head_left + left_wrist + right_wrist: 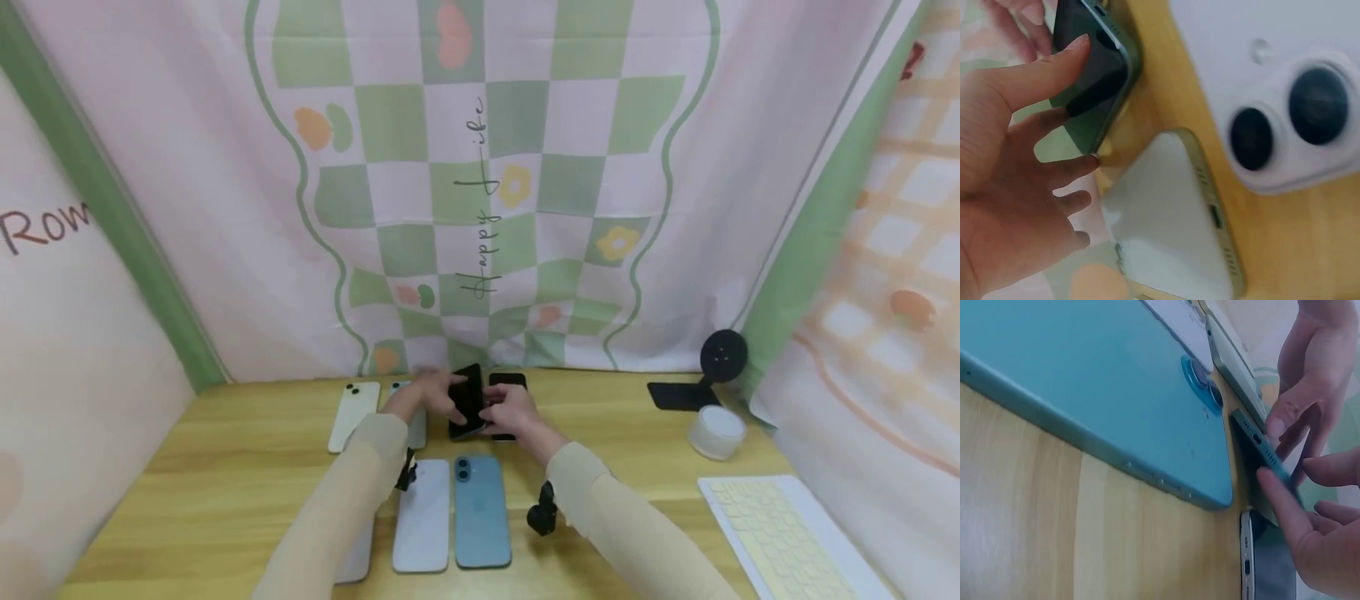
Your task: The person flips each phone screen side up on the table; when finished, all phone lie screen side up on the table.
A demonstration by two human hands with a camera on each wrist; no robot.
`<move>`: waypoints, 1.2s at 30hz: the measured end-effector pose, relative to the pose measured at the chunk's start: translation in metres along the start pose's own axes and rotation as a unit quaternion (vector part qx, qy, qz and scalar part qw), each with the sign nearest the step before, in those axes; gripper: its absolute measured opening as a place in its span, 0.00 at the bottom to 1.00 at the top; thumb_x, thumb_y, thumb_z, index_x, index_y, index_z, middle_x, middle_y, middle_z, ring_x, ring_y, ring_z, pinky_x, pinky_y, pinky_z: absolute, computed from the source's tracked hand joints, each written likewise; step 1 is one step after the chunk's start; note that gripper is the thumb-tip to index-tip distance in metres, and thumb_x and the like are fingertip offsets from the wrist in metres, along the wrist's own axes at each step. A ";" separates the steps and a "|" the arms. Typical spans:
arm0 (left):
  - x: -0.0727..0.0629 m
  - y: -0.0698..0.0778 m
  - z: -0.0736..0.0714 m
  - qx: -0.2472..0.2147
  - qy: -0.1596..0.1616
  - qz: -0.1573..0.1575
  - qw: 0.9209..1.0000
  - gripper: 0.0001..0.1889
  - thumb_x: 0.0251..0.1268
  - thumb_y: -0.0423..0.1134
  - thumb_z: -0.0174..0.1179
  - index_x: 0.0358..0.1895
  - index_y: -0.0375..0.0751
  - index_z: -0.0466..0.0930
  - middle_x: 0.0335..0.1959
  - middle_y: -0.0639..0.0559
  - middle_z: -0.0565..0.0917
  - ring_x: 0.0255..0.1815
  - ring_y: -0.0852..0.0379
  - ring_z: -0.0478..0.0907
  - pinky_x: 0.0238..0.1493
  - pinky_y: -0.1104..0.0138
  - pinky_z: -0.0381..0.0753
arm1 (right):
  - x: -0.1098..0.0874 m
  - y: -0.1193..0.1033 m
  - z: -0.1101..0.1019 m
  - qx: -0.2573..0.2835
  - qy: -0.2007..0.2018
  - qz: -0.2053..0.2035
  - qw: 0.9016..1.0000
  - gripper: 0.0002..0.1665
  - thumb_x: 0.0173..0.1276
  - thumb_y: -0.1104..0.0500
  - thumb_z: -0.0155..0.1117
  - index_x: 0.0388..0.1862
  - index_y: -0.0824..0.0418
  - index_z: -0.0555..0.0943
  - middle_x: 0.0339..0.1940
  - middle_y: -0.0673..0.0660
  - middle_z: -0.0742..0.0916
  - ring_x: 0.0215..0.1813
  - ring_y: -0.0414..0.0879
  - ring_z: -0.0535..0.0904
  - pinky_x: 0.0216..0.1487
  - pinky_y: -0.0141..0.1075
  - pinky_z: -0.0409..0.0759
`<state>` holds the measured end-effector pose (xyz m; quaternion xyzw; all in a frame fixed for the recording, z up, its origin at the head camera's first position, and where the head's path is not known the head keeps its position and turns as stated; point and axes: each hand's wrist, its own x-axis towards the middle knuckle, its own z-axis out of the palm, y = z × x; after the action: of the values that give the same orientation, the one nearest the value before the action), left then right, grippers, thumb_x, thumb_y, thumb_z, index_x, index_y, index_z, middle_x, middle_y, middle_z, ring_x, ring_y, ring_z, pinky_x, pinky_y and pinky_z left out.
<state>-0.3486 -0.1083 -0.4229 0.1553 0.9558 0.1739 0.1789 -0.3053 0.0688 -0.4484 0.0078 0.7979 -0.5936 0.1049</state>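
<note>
A smartphone (468, 398) with a dark screen and green-blue edge stands tilted off the wood table between both hands. My left hand (429, 395) reaches over it from the left, fingers spread. In the left wrist view the thumb lies across the screen (1088, 81), with other fingertips near its edge. From the right, my right hand (512, 410) pinches the phone's side; one finger (1282, 497) shows along its underside in the right wrist view. Another dark-screened phone (508, 379) lies partly hidden under the right hand. A pale green phone (417, 432) lies below the left wrist.
A cream phone (355, 417) lies at the back left. Nearer are a lavender-white phone (422, 521), a blue phone (483, 517) and one partly under the left sleeve (358, 558). At right stand a black stand (697, 392), a white round container (717, 433) and a keyboard (787, 542).
</note>
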 end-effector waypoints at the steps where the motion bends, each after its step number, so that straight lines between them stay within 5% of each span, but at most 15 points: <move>1: -0.001 -0.002 0.001 0.012 -0.004 0.000 1.000 0.42 0.64 0.48 0.70 0.80 0.48 0.64 0.77 0.38 0.71 0.76 0.40 0.69 0.80 0.47 0.68 | 0.000 0.000 0.001 -0.010 -0.002 -0.004 1.000 0.32 0.66 0.75 0.64 0.71 0.69 0.75 0.71 0.74 0.78 0.56 0.64 0.87 0.45 0.46 0.92; 4: -0.004 -0.006 0.004 0.039 -0.009 0.000 0.999 0.43 0.64 0.51 0.70 0.81 0.52 0.62 0.79 0.41 0.69 0.80 0.38 0.64 0.82 0.40 0.60 | -0.002 -0.002 0.005 -0.043 -0.014 -0.017 0.999 0.38 0.64 0.73 0.66 0.75 0.68 0.70 0.75 0.73 0.75 0.67 0.65 0.80 0.46 0.46 0.92; 10: -0.006 -0.013 0.009 0.019 0.007 -0.022 1.000 0.43 0.63 0.53 0.72 0.80 0.56 0.64 0.82 0.46 0.66 0.86 0.35 0.51 0.83 0.30 0.45 | -0.001 -0.008 0.011 -0.081 -0.028 -0.014 0.996 0.44 0.63 0.69 0.68 0.78 0.67 0.65 0.79 0.72 0.71 0.80 0.65 0.67 0.56 0.48 0.89; 19: -0.004 -0.019 0.014 0.017 0.017 -0.040 0.999 0.43 0.62 0.55 0.73 0.80 0.58 0.65 0.82 0.47 0.67 0.87 0.37 0.47 0.83 0.31 0.41 | 0.006 -0.011 0.022 -0.104 -0.017 0.011 0.994 0.42 0.62 0.68 0.68 0.75 0.67 0.65 0.76 0.68 0.75 0.78 0.64 0.70 0.78 0.56 0.72; 31: -0.011 -0.018 0.013 0.024 0.014 -0.056 0.998 0.43 0.61 0.54 0.73 0.80 0.59 0.65 0.82 0.49 0.66 0.88 0.38 0.44 0.84 0.31 0.38 | 0.006 -0.012 0.026 -0.112 -0.029 0.017 0.993 0.43 0.63 0.65 0.68 0.76 0.68 0.64 0.71 0.70 0.79 0.70 0.63 0.77 0.75 0.56 0.74; 36: -0.010 -0.020 0.009 0.020 0.014 -0.036 0.999 0.44 0.62 0.53 0.73 0.81 0.57 0.63 0.83 0.47 0.65 0.87 0.38 0.49 0.83 0.30 0.41 | 0.003 -0.018 0.024 -0.113 -0.026 0.014 0.993 0.43 0.66 0.64 0.67 0.77 0.66 0.63 0.72 0.69 0.78 0.71 0.63 0.76 0.74 0.57 0.74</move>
<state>-0.3404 -0.1275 -0.4359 0.1223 0.9665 0.1501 0.1684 -0.3073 0.0405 -0.4383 -0.0085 0.8568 -0.4978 0.1344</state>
